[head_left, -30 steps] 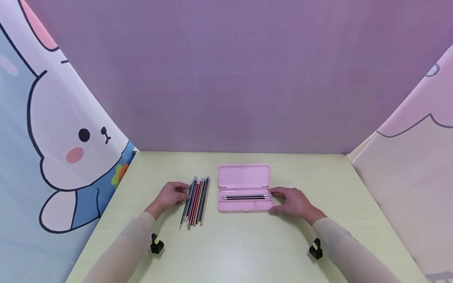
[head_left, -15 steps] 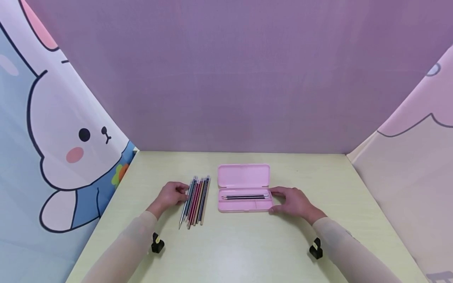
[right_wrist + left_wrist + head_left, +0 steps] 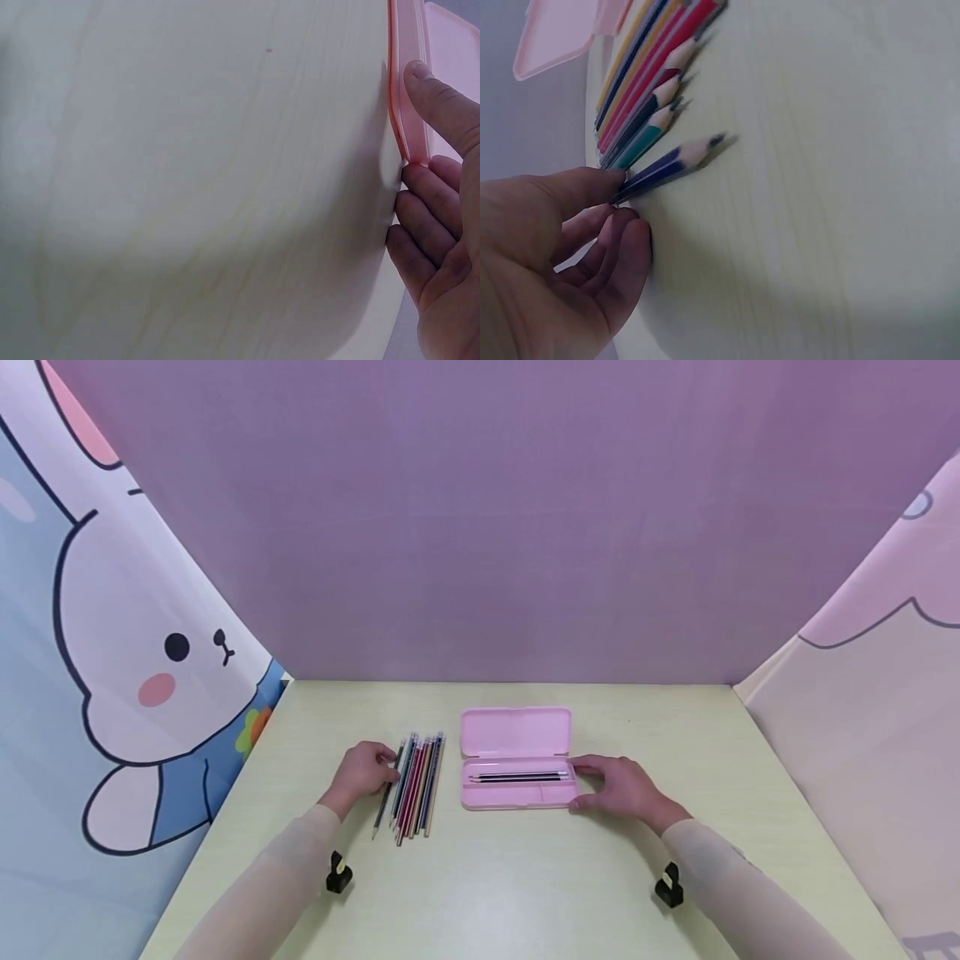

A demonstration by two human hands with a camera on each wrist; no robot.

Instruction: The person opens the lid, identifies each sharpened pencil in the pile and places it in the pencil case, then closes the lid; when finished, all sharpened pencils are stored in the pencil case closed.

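My left hand point(image 3: 363, 770) pinches a dark blue pencil point(image 3: 660, 166) between thumb and fingers, at the left side of a row of pencils point(image 3: 417, 789). This pencil lies slightly apart from the row, its sharpened tip pointing toward me. A pink pencil case point(image 3: 555, 803) stands open to the right of the row, its lid point(image 3: 516, 732) folded back. Two dark pencils point(image 3: 519, 777) lie in its long compartment. My right hand point(image 3: 624, 789) holds the case's right end, the thumb at the near corner and the fingers at the far side.
Everything lies on a pale wood-grain table point(image 3: 495, 893). A purple backdrop point(image 3: 510, 527) rises behind the table's far edge. Printed cloth with a rabbit point(image 3: 127, 710) hangs at the left, and more cloth point(image 3: 870, 727) hangs at the right.
My left hand has drawn one pencil a little to the left, opening a gap between it and the row. The right hand and the case have stayed in place.
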